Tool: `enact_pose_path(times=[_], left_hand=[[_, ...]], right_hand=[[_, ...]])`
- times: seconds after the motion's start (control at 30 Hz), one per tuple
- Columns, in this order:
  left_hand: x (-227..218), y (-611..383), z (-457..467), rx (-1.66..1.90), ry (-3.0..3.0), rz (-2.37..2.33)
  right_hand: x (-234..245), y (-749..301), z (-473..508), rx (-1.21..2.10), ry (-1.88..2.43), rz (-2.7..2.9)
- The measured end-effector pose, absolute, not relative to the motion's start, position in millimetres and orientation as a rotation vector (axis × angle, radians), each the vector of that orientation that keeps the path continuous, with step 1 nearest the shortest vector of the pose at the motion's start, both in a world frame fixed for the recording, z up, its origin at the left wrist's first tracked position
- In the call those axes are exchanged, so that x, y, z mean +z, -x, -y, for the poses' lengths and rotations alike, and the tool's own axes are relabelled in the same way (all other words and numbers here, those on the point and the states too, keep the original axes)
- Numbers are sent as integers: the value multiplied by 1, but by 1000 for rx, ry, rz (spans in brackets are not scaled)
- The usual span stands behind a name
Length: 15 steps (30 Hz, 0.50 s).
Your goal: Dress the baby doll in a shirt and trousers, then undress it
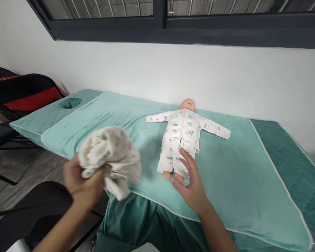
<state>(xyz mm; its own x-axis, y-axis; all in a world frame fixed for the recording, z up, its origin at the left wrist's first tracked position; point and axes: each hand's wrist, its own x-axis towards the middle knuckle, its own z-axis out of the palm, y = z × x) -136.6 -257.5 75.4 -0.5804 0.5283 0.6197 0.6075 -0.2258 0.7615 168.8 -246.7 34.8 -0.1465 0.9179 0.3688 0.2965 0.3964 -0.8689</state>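
On my head feed: bed (265, 131) runs along a white wall (126, 66), dark-framed window (160, 24) above. Red-and-black chairs (28, 94) at the far-left end, another black chair (44, 203) at lower left, right under my left forearm. My right hand (190, 187) blocks part of the doll's (182, 126) trousers.

Left fingers pinch a crumpled cloth (118, 150), held over the bed's near edge, left of the doll. Right fingers spread, nothing held, by the doll's feet; can't tell if touching.

Doll is face up mid-bed, head toward the wall, sleeves out wide. Smooth bare head and feet; white suit, small green prints. Cloth is soft, off-white, greenish pattern blurred. Cover (238, 168): plush, pale green, white piping. Bed surface below is darker green, quilted, round hole (70, 103) at left end.
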Motion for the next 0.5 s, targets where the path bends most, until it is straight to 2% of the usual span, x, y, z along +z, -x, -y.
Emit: enact_pose_path(times=[0.1,0.23,0.4,0.5], left_hand=[[65,65,248,-2197,1584,1886],[71,3,240,-2432,1731,2023],[68,-19,240,-2999,1581,2166],[65,-15,258,-3315,1748,2135]], right_hand=[[53,-151,247,942,1008,1770],[53,-142,244,850,1023,1742],[54,-134,234,735,1040,1610],[59,-150,233,665,1015,1607]])
